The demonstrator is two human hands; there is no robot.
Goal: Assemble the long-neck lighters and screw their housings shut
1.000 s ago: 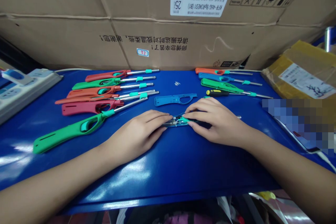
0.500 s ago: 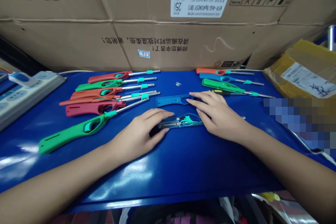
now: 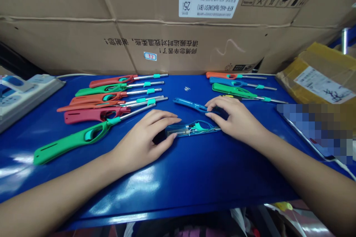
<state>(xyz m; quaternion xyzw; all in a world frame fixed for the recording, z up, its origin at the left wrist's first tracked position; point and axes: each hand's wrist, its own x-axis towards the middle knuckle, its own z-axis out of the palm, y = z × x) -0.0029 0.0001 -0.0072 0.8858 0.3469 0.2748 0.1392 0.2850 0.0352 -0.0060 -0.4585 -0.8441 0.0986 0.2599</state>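
Observation:
My left hand (image 3: 144, 135) holds the rear end of an opened blue stick lighter (image 3: 182, 130) between thumb and fingers. The lighter lies on the table with its inside facing up. A clear fuel tank, thin wires and a turquoise trigger (image 3: 199, 126) show in it. My right hand (image 3: 235, 118) pinches the right end of a blue lighter half-shell (image 3: 191, 104), just beyond the opened lighter. This shell is tilted on its edge, and its right end is hidden by my fingers. Behind the right hand a dark-and-yellow handle (image 3: 229, 96) partly shows.
Several red, orange and green stick lighters lie at left, a green one (image 3: 71, 142) nearest. More lighters, including a green one (image 3: 232, 89), lie at back right. A large carton (image 3: 155, 26) stands behind, a power strip (image 3: 27, 96) at left, a taped box (image 3: 322, 77) and phone (image 3: 303, 133) at right.
My right hand has closed on the half-shell, which has tipped up from lying flat and shifted slightly right. My left hand stays on the opened lighter. The view has shifted slightly.

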